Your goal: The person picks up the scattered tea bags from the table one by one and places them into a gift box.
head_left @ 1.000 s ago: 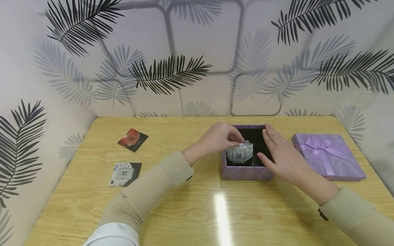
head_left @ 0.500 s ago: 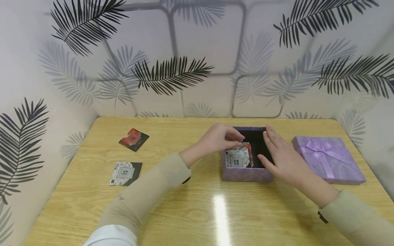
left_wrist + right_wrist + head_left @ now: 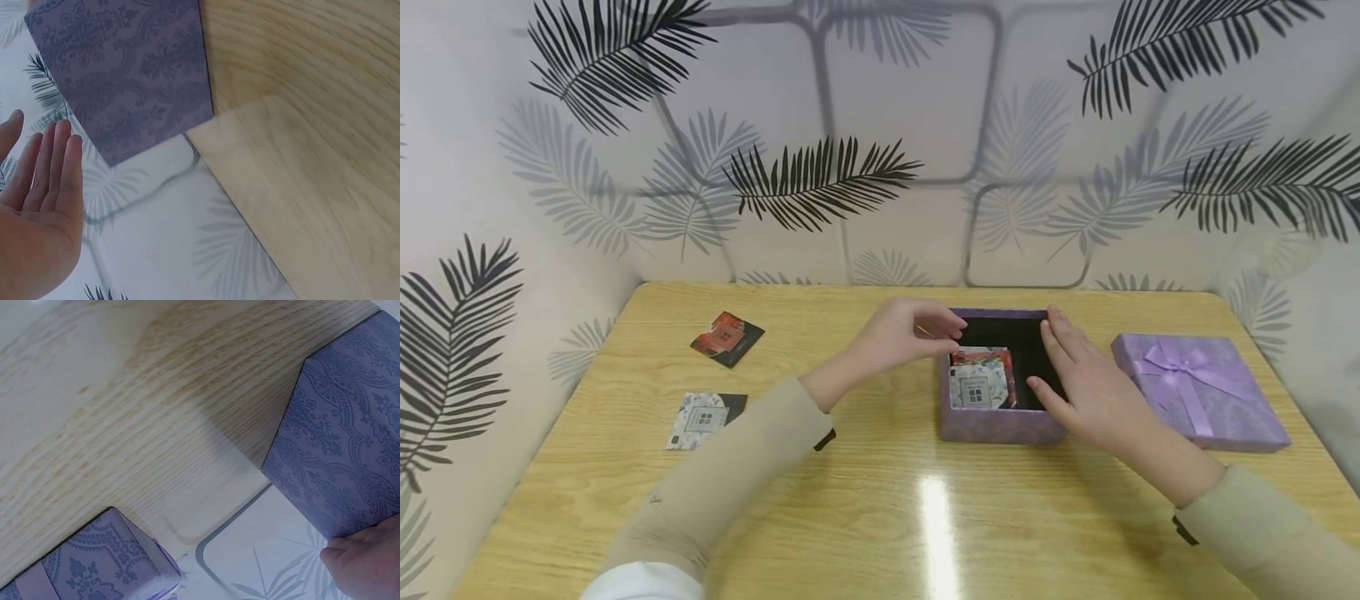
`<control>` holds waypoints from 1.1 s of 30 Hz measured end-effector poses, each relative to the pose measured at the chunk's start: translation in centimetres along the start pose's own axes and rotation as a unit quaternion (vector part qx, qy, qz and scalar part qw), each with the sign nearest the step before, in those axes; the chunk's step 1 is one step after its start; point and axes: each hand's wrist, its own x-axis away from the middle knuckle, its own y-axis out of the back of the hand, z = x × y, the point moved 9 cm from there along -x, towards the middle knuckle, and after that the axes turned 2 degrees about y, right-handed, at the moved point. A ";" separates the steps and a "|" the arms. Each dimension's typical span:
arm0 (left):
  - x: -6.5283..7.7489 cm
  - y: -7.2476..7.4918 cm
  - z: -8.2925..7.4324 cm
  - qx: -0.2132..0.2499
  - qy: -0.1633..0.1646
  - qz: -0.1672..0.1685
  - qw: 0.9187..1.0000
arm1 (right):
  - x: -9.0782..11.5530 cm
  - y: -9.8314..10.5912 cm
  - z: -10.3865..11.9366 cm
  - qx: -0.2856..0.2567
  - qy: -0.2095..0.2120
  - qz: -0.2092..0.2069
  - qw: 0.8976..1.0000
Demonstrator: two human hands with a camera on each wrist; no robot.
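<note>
The purple patterned gift box (image 3: 1000, 426) stands uncovered on the table, its inside black. In its left part lie tea sachets, a white floral one (image 3: 981, 392) in front, overlapping a red one (image 3: 992, 359). Beside the left rim, my left hand (image 3: 895, 335) hovers with thumb and fingers parted, holding nothing; the left wrist view shows its palm (image 3: 44, 231) near the box's outer wall (image 3: 125, 81). My right hand (image 3: 1093, 385) rests on the right rim, fingers straight along it and thumb over the inside. In the right wrist view its fingers (image 3: 356, 553) lie at the wall's edge.
A purple lid (image 3: 1228, 400) with a ribbon bow lies right of the box. At the table's left are a red-and-black sachet (image 3: 727, 337) and a white-and-black sachet (image 3: 703, 419). A leaf-patterned wall (image 3: 895, 217) borders the wooden table (image 3: 850, 533) at the back.
My left hand has let go of the white sachet, now lower in the box with the red one showing behind it, and has drawn back left. My right hand has stayed on the rim.
</note>
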 end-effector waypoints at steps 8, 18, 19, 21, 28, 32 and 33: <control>2.3 4.3 1.9 -0.032 0.022 -0.064 0.997 | -0.1 0.0 0.1 0.001 0.002 0.002 1.000; 5.4 10.7 5.0 -0.020 0.091 -0.143 0.985 | -0.1 -0.1 -0.1 0.000 0.003 -0.003 1.000; 5.7 11.3 5.4 -0.016 0.102 -0.152 0.983 | -0.1 -0.1 -0.1 -0.001 0.003 -0.003 1.000; 6.3 12.5 6.2 -0.012 0.119 -0.165 0.979 | 0.0 -0.2 -0.1 -0.002 0.001 -0.001 1.000; 8.1 16.3 8.0 -0.042 0.125 -0.215 0.968 | 0.0 -0.2 -0.1 -0.001 -0.005 0.001 1.000; 9.2 18.3 8.9 -0.047 0.110 -0.252 0.960 | 0.0 -0.2 0.0 0.001 -0.003 -0.001 1.000; 9.5 18.7 9.2 -0.043 0.109 -0.259 0.959 | 0.0 -0.1 0.0 0.001 -0.002 -0.001 1.000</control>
